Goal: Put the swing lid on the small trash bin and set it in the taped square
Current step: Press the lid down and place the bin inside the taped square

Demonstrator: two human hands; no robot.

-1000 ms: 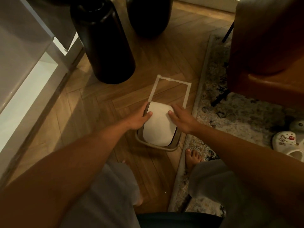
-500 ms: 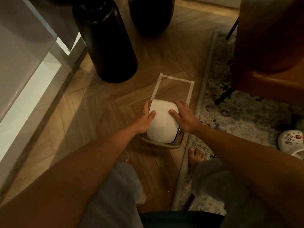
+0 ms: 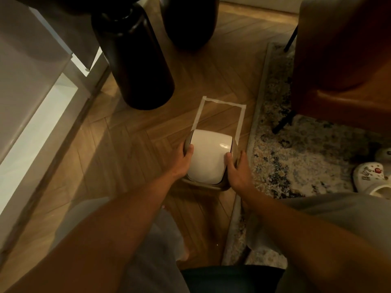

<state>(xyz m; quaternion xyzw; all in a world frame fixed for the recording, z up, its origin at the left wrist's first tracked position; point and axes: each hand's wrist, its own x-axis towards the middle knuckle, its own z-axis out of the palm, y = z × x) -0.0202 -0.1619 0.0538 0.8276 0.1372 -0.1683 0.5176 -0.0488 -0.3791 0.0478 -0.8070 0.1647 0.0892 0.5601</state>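
A small beige trash bin (image 3: 213, 186) stands on the wooden floor with its white swing lid (image 3: 208, 155) seated on top. My left hand (image 3: 183, 160) clasps the bin's left side, thumb on the lid's edge. My right hand (image 3: 237, 168) clasps its right side, thumb on the lid. A taped square (image 3: 200, 112) of pale masking tape lies on the floor just beyond. The bin's far edge overlaps the square's near end, which hides the near tape line.
A tall black vase (image 3: 135, 58) stands left of the tape, with another dark vessel (image 3: 188, 20) behind. A patterned rug (image 3: 296, 161) borders the tape on the right, under a brown leather chair (image 3: 342, 60). White clogs (image 3: 370, 178) lie far right. A white cabinet (image 3: 31, 98) lines the left.
Both hands have slid from the lid's top down to the bin's sides. The bin has moved forward, towards the taped square.
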